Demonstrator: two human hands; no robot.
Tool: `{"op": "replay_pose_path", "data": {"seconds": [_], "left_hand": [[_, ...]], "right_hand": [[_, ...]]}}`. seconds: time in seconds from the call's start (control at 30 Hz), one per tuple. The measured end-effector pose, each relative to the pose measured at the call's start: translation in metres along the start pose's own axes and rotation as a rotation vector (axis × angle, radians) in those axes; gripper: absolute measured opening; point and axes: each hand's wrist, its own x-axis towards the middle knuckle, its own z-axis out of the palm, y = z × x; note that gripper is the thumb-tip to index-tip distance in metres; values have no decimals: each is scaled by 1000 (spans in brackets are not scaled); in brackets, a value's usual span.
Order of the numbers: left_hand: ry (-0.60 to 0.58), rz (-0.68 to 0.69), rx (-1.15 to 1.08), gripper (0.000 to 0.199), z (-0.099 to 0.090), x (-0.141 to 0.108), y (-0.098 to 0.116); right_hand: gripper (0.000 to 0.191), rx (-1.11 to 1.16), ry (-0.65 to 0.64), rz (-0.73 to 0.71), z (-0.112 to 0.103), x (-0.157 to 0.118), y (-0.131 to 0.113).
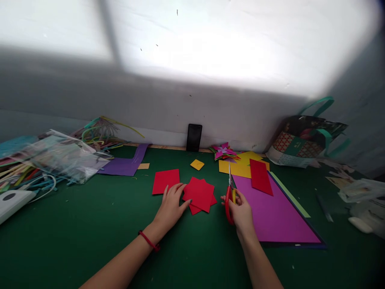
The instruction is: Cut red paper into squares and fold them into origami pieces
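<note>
My left hand (172, 202) lies with its fingers spread and slightly bent on the table, between a single red paper square (166, 179) and a loose stack of red paper squares (199, 193). Its thumb and fingertips touch the left side of that stack, whose sheets are turned against each other. In my right hand (241, 209) I hold scissors (227, 204) with red and yellow handles. The blades point away from me, toward the wall. A small folded yellow paper piece (197, 164) sits beyond the red stack.
A black phone (194, 137) leans on the wall. On the right are purple paper sheets (276, 216), a red strip (261, 176), yellow paper (234, 169), colourful paper shapes (223, 151) and a patterned bag (300, 140). Purple paper (120, 166) and pipe cleaners under plastic (66, 154) lie left.
</note>
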Motion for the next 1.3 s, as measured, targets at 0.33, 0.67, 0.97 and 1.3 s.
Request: {"op": "replay_pose_path", "data": {"seconds": [0.33, 0.67, 0.97, 1.3], "left_hand": [[-152, 136, 68, 45, 1, -3, 4], [-115, 139, -82, 44, 0, -5, 9], [21, -97, -554, 38, -1, -4, 21], [318, -341, -357, 37, -36, 16, -23]], "right_hand": [[55, -481, -30, -43, 16, -14, -11], [55, -573, -47, -82, 13, -12, -3], [56, -558, -42, -79, 14, -11, -4], [52, -465, -34, -102, 14, -11, 2]]}}
